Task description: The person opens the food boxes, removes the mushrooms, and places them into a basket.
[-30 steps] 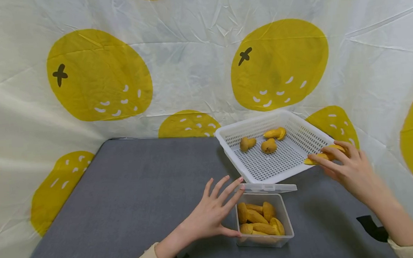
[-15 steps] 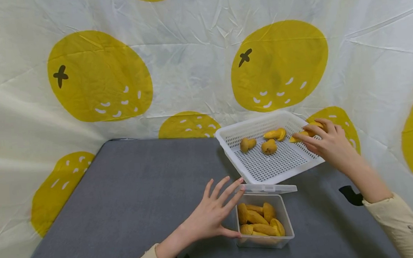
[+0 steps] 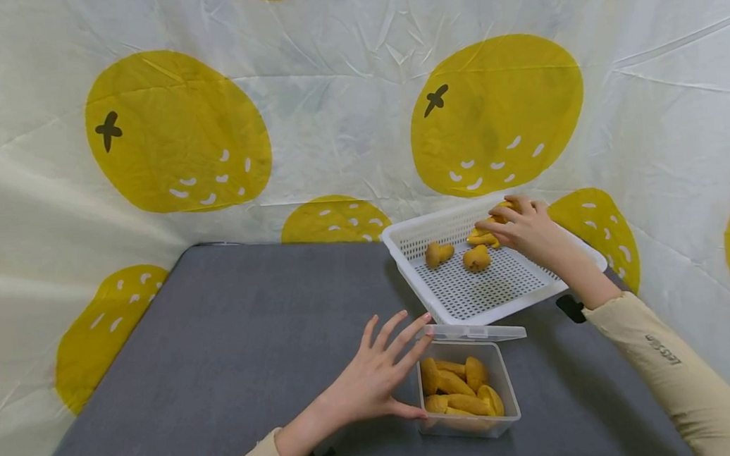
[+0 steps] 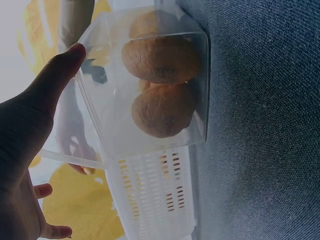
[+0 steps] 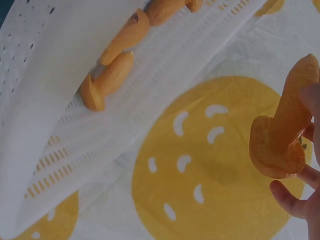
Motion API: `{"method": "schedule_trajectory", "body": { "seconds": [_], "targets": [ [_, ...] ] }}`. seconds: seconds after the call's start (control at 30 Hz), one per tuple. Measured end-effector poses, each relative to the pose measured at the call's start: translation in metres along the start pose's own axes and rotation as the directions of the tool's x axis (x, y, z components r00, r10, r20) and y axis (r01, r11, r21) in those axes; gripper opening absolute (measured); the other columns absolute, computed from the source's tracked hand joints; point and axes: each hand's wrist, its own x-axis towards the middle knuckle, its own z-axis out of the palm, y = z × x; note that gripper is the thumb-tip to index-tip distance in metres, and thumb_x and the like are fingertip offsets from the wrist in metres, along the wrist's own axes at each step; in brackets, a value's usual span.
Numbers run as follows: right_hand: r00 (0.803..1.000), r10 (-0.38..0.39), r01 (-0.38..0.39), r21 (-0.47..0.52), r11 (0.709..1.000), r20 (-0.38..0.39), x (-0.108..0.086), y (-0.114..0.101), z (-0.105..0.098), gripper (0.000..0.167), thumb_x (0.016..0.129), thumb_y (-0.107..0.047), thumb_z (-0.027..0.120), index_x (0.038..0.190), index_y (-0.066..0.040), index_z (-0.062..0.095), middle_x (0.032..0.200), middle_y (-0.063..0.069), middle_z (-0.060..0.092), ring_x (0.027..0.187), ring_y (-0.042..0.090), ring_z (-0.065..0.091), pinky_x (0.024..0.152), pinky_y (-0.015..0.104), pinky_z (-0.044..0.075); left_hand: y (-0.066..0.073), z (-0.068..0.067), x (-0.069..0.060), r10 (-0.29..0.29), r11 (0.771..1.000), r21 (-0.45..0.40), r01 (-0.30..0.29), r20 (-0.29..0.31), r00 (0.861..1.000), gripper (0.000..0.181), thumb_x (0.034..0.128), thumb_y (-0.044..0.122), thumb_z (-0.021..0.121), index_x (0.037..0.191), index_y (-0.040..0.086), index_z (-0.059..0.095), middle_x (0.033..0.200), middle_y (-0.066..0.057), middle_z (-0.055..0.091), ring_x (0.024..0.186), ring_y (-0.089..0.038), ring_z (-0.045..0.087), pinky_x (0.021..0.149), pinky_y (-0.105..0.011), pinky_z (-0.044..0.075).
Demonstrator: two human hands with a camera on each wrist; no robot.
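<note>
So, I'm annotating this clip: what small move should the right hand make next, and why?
Probably lower the held mushroom into the white perforated basket: the right hand holds it raised near the basket's far side, the right wrist view shows it clear of the mushrooms lying inside, and there is room around them.
</note>
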Motion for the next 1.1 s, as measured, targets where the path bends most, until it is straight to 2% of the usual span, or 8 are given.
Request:
{"method": "schedule_trajectory", "body": {
  "seconds": [0.17,0.37,0.57,0.77,1.0,1.1],
  "targets": [
    [0.999,-0.015,0.015,-0.017,1.0,0.049,0.012,-0.006,0.018,0.043,0.069,-0.018,0.075,0.107,-0.026,0.058,0.101,0.007,0.06,0.101,0.038,0.048,0.065,0.051,0.045,0.0,0.001,0.001,0.0,1.0,0.002,0.0,0.006,1.0,0.114,0.0605,0.075,0.056,0.145,0.014,0.01,0.152,-0.005,0.005,0.138,-0.03,0.007,0.098,-0.06,0.025],
    [0.995,-0.025,0.029,-0.044,0.999,0.092,0.018,-0.013,0.034,0.038,0.072,-0.023,0.073,0.107,-0.028,0.059,0.103,0.006,0.06,0.103,0.037,0.049,0.064,0.047,0.046,0.001,0.002,0.001,0.003,1.0,-0.008,-0.003,0.007,1.0,0.114,0.0604,0.075,0.057,0.145,0.015,0.009,0.152,-0.005,0.005,0.138,-0.03,0.006,0.098,-0.06,0.025],
    [0.994,-0.046,0.052,-0.059,0.997,0.098,0.019,-0.016,0.04,0.036,0.073,-0.023,0.072,0.106,-0.03,0.059,0.102,0.005,0.061,0.102,0.036,0.049,0.06,0.044,0.045,0.0,0.001,0.002,0.002,1.0,0.006,-0.002,0.002,1.0,0.114,0.0612,0.076,0.055,0.145,0.015,0.008,0.151,-0.005,0.006,0.137,-0.029,0.007,0.098,-0.06,0.026],
    [0.978,-0.058,0.07,-0.056,0.996,0.2,0.019,-0.019,0.04,0.044,0.073,-0.019,0.072,0.113,-0.027,0.057,0.105,0.004,0.061,0.105,0.035,0.05,0.067,0.046,0.046,0.0,0.001,0.001,0.003,1.0,0.009,-0.003,0.009,1.0,0.113,0.0619,0.076,0.055,0.145,0.015,0.009,0.152,-0.005,0.003,0.137,-0.03,0.007,0.098,-0.06,0.026],
    [0.992,-0.061,0.061,0.009,0.998,0.107,0.019,-0.021,0.033,0.036,0.073,-0.019,0.072,0.108,-0.022,0.062,0.097,0.005,0.064,0.097,0.033,0.053,0.063,0.044,0.047,0.002,0.001,0.0,-0.004,1.0,-0.011,0.005,0.005,1.0,0.114,0.0603,0.075,0.057,0.145,0.016,0.009,0.152,-0.004,0.004,0.138,-0.029,0.007,0.098,-0.059,0.025],
    [0.994,-0.046,0.042,0.042,0.998,0.097,0.015,-0.023,0.026,0.036,0.073,-0.019,0.072,0.108,-0.02,0.062,0.098,0.005,0.064,0.095,0.032,0.053,0.062,0.043,0.047,0.003,0.001,-0.001,-0.005,1.0,-0.007,0.005,0.005,1.0,0.114,0.0606,0.075,0.057,0.145,0.015,0.009,0.152,-0.004,0.004,0.138,-0.029,0.007,0.098,-0.059,0.025]
  ]
}}
